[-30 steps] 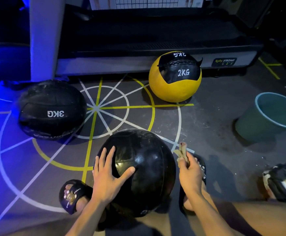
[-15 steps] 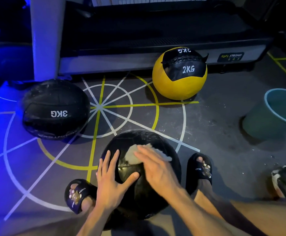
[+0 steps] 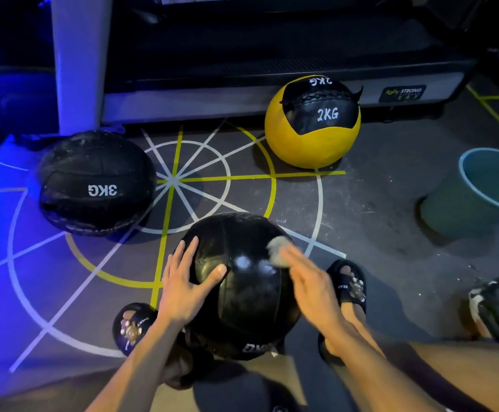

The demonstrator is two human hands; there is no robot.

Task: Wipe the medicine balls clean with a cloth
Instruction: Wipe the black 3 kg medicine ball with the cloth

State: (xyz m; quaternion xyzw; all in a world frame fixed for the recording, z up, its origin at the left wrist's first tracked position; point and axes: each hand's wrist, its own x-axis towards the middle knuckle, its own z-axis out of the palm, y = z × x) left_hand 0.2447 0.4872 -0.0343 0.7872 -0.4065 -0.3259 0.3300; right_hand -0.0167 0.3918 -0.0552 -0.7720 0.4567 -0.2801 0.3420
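Near black ball (image 3: 242, 281) sits on floor (image 3: 376, 233) between the feet. Left hand (image 3: 187, 288) rests flat, fingers released. Right hand (image 3: 309, 282), blurred, presses cloth (image 3: 278, 255) on its upper right; grasp indeterminate.

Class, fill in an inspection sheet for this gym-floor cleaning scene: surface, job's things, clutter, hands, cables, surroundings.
Surface: dark floor with white and yellow lines.
Job's things: near black ball between the feet; cloth on its upper right; 3KG ball left; yellow 2KG ball behind.
Clutter: teal bucket at right.
Hands: left hand flat on the ball; right hand, blurred, presses the cloth.
Cables: nothing seen.
Surroundings: treadmill base behind; blue light at left.
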